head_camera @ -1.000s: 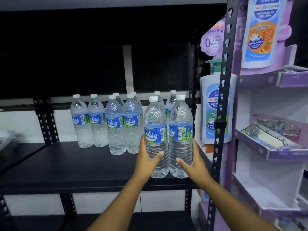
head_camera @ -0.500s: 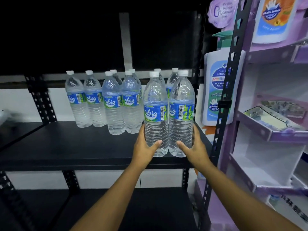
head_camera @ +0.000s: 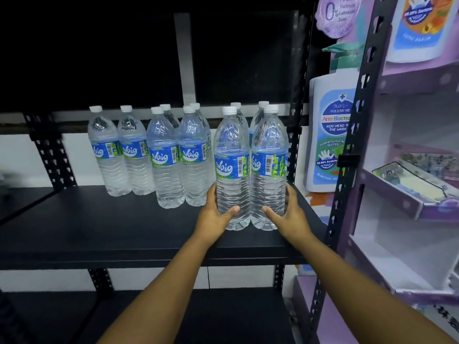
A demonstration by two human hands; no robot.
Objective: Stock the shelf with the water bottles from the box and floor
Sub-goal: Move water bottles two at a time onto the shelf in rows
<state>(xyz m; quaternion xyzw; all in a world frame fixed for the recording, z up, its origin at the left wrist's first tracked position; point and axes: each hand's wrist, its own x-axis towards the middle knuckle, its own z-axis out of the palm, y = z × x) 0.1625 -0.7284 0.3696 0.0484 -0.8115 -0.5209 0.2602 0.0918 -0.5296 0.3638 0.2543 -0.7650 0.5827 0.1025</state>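
Note:
Two clear water bottles with blue labels and white caps stand side by side at the right end of the black shelf [head_camera: 104,234]. My left hand [head_camera: 215,214] grips the lower body of the left bottle [head_camera: 232,155]. The right bottle [head_camera: 269,150] is held the same way by my right hand [head_camera: 289,214]. Both bottles rest upright on the shelf, touching each other. Behind and to the left stand several more bottles [head_camera: 164,157] of the same kind in rows. No box is in view.
A black perforated upright [head_camera: 347,150] borders the shelf on the right. Beyond it is a purple cardboard display [head_camera: 409,202] with a large bottle-shaped wash advert [head_camera: 330,135]. A lower black shelf [head_camera: 211,319] lies beneath. The shelf's left half is bare.
Both hands have pushed the two bottles a little further back on the shelf, toward the bottles behind. The camera has tilted down and drawn closer.

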